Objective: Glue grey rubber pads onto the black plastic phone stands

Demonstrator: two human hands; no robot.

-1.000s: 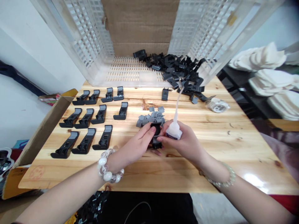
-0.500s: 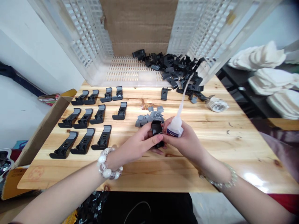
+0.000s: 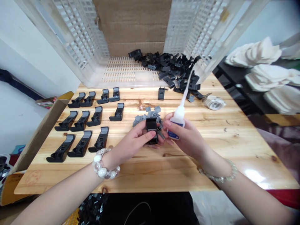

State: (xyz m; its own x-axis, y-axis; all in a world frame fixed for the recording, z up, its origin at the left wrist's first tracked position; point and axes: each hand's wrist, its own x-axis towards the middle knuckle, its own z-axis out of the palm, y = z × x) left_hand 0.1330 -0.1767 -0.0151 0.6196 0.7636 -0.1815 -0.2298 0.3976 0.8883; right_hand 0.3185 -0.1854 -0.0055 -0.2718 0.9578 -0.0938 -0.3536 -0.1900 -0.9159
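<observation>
Over the pale wooden tabletop [image 3: 225, 125], a black plastic bracket [image 3: 152, 124] sits pinched in my left hand [image 3: 133, 137]; my right hand [image 3: 188, 134] grips a white, long-nozzled plastic bottle [image 3: 179, 113], tip up. I'd call this positioning; the next move calls for a steady bracket. Beyond lie small grey square pieces [image 3: 140, 118].

Head view of a wooden bench [image 3: 152, 176]. The left hand [image 3: 134, 137] holds a black bracket [image 3: 151, 124], thumb against its face; the right hand [image 3: 189, 137] has its fingers around a long-nozzled bottle [image 3: 179, 115]. Nearby: loose grey squares [image 3: 140, 118]. Left: three rows of brackets [image 3: 95, 116]. Beyond: a white crate [image 3: 117, 84] containing jumbled black pieces [image 3: 167, 65].
</observation>
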